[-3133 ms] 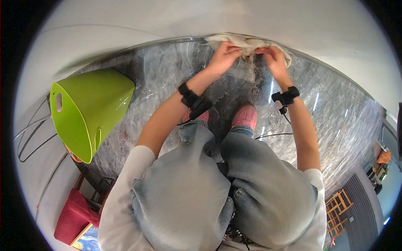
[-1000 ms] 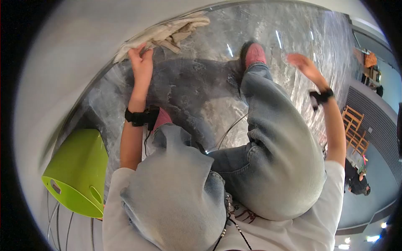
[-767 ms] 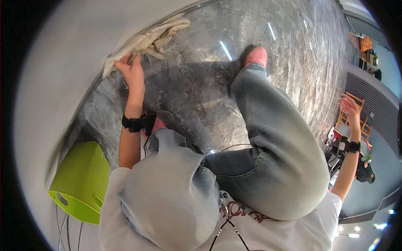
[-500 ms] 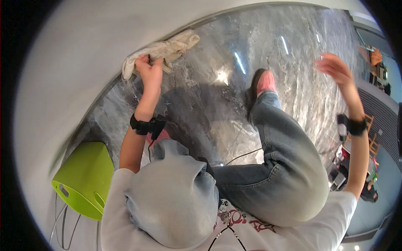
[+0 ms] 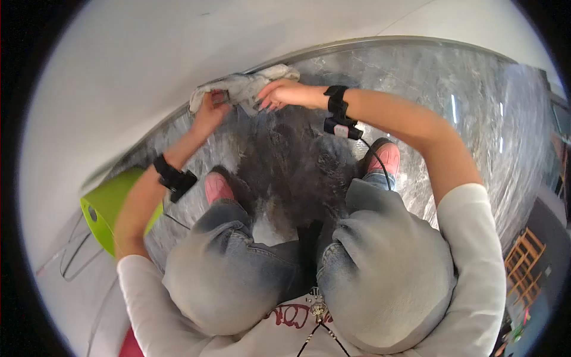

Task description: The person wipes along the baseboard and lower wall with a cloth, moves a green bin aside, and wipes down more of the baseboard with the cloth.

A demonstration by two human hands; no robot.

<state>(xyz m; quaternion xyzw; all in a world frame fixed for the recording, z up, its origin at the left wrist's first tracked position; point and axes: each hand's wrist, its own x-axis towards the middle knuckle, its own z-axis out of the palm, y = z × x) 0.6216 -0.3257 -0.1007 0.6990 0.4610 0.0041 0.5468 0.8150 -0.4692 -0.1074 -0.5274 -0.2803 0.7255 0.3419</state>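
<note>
A crumpled off-white cloth [image 5: 242, 89] lies on the grey marbled floor, along the foot of the curved white wall. At its left end is my left hand [image 5: 211, 112], fingers and thumb curled around part of the fabric. My right hand [image 5: 286, 94] reaches in from the right, its fingers bent against the cloth's right part and seeming to pinch an edge. The fingertips of both hands are partly blurred. Each wrist carries a black strap with a small device, the left strap [image 5: 172, 177] and the right strap [image 5: 339, 107].
A lime-green stool or bin [image 5: 113, 205] stands by the wall at left, with cables [image 5: 74, 262] beside it. My pink shoes [image 5: 219, 187] are planted on the marbled floor [image 5: 416, 77]. Wooden chair-like slats [image 5: 524, 262] show at far right.
My right hand has swung from the far right across to the cloth. My knees have drawn closer together, and the view has shifted. My left hand stays at the cloth.
</note>
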